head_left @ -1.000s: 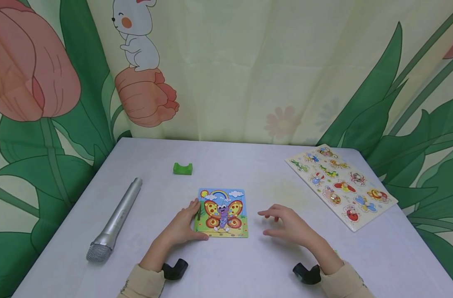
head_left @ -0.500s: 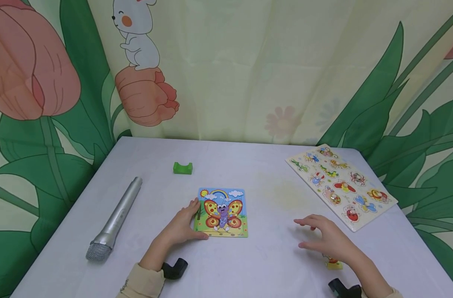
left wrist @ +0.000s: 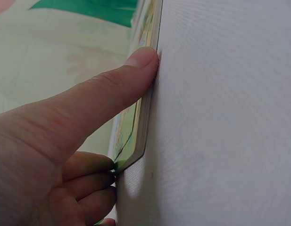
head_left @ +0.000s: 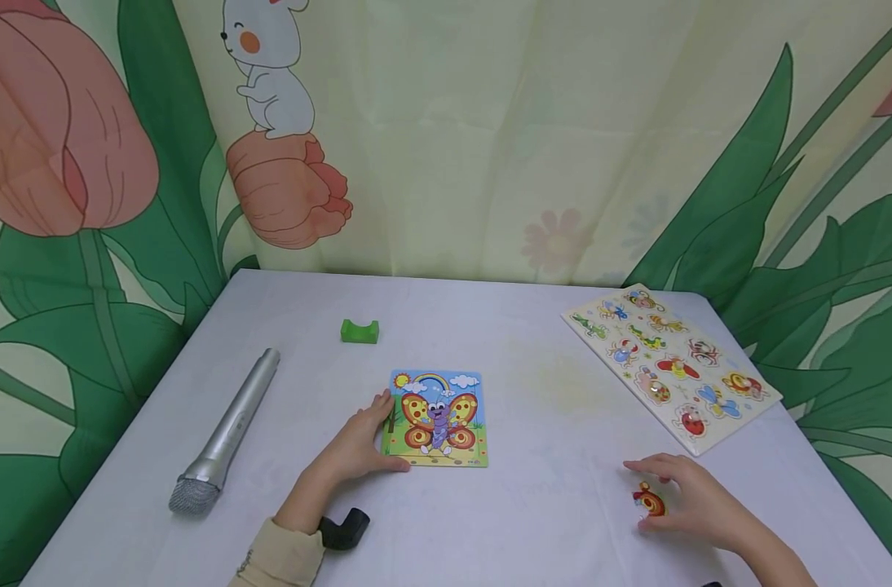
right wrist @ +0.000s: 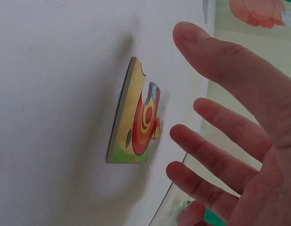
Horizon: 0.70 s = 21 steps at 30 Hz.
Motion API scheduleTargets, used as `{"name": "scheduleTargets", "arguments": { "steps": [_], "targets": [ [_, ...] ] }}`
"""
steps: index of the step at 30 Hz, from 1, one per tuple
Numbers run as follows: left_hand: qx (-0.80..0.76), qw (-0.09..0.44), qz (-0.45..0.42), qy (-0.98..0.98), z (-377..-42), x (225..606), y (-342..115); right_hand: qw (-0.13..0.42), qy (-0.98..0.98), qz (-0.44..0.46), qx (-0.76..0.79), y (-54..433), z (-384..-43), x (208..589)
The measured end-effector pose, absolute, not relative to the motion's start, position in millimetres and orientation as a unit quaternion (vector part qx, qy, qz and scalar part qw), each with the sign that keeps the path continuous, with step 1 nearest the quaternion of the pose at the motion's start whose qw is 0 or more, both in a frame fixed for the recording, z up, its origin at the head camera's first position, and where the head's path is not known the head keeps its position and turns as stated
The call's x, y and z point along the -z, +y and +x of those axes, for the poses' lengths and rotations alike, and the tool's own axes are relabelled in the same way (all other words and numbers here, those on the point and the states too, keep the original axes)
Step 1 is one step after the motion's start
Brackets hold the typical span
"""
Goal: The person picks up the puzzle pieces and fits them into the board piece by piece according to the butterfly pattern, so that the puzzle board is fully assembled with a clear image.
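Note:
A square butterfly jigsaw puzzle (head_left: 439,420) lies flat on the white table. My left hand (head_left: 359,440) holds its lower left corner: the thumb (left wrist: 144,57) is against the near edge and the fingers are along the left edge. Off to the right, a loose jigsaw piece (right wrist: 136,117) with a red and yellow swirl rests on the cloth. My right hand (head_left: 699,501) is spread around that piece, thumb and fingers apart, and the right wrist view shows a gap between fingertips and piece. In the head view the hand hides part of the piece.
A silver microphone (head_left: 229,432) lies at the left. Behind the puzzle stands a small green notched block (head_left: 359,332). A board with several insect pictures (head_left: 673,367) lies at the back right, beyond the right hand. A printed curtain (head_left: 446,163) hangs behind the table.
My right hand has moved right and nearer, from beside the butterfly puzzle to over the loose piece, which has come into view. My left hand has stayed on the puzzle.

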<state>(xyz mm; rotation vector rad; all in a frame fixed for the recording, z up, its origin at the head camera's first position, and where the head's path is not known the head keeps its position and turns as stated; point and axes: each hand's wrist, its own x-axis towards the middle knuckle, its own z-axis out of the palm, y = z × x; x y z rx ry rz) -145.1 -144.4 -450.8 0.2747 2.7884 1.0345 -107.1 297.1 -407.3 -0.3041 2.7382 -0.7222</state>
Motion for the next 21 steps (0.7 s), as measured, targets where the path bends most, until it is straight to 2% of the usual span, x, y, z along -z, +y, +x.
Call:
{"name": "scheduleTargets", "arguments": {
  "steps": [8, 21],
  "targets": [
    [-0.35, 0.074, 0.094, 0.929, -144.2, 449.8, -144.7, 0.174, 0.953, -0.075, 0.236, 305.9, -104.0, 410.5],
    [-0.348, 0.077, 0.094, 0.93, -145.0, 450.0, -144.8, 0.169, 0.96, -0.071, 0.213, 306.0, -102.1, 415.3]
  ]
}}
